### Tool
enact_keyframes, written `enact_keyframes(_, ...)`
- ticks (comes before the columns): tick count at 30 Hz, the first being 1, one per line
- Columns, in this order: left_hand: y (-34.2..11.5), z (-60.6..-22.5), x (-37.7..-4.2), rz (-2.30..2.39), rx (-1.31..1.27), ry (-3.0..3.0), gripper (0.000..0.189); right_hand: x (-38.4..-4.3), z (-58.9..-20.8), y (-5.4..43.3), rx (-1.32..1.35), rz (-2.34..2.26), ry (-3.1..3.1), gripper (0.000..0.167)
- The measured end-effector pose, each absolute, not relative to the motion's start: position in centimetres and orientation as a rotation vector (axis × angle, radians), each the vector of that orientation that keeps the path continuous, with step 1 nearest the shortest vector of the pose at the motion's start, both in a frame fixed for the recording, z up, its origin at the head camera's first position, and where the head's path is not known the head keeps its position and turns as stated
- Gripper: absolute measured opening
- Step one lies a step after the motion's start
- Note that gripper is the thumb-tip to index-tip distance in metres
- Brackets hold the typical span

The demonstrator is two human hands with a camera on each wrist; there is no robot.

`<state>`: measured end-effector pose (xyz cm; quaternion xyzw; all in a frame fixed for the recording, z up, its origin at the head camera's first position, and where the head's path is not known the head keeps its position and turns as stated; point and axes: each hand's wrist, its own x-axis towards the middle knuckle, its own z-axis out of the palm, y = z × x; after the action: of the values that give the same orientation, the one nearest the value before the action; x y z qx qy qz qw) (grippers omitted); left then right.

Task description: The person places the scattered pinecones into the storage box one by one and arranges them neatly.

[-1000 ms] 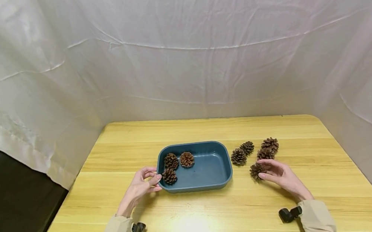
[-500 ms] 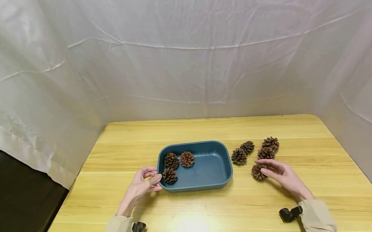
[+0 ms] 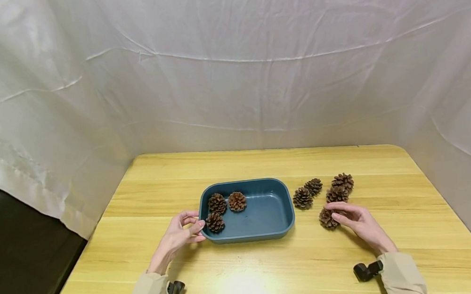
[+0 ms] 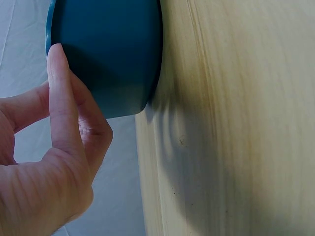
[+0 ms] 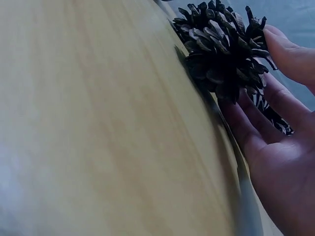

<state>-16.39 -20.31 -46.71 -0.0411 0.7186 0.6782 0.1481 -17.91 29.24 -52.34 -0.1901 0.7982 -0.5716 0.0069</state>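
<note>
A dark blue rectangular plastic box (image 3: 263, 215) sits on the table with three brown pine cones (image 3: 237, 201) at its left end. My left hand (image 3: 178, 235) grips the box's left rim, thumb (image 4: 61, 88) against its edge and fingers outside. To the right of the box, my right hand (image 3: 359, 222) holds a pine cone (image 5: 221, 51) between thumb and fingers, at or just above the tabletop. Part of that cone is hidden by the hand in the head view. Just behind it lies another pine cone (image 3: 337, 194).
Two pine cones (image 3: 302, 198) lie close to the box's right side. Another pine cone (image 3: 343, 181) lies farther back on the right. The wooden table (image 3: 246, 262) is bordered behind by a pale hanging cloth (image 3: 255, 83).
The cone at my right fingertips has turned and shifted very slightly right, and my right thumb now lies farther over it. My left hand and the box stay practically still.
</note>
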Motion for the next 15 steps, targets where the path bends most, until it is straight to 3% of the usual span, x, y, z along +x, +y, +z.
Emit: enact_keyframes(15, -20.29, -46.59, -16.31, 1.943, -0.111, 2.070, 0.045, -17.93, -51.77, 29.27, -0.607, -1.744, 2.539, 0.032)
